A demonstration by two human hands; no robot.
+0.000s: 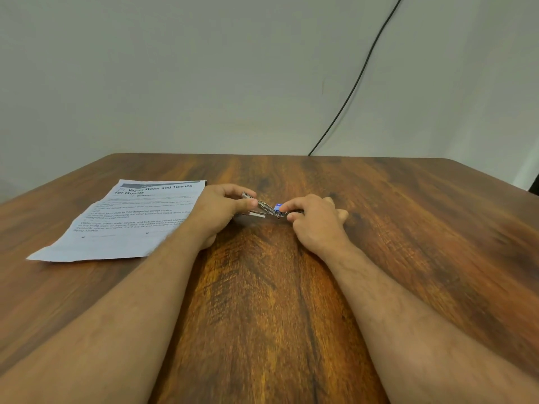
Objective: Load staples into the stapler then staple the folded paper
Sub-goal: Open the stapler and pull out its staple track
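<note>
A small metal stapler [264, 207] with a blue part lies at the middle of the wooden table, its top hinged up from the base. My left hand [217, 212] pinches its left end between thumb and fingers. My right hand [313, 220] grips the right end by the blue part, fingertips touching it. A printed white paper [128, 221] headed "Warm Water and Tissues for Guests" lies flat to the left, its right edge under my left wrist. No loose staples can be made out.
The wooden table [408, 228] reaches back to a pale wall. A black cable [358, 80] runs down the wall to the table's far edge at the right. A dark object [535, 185] shows at the right border.
</note>
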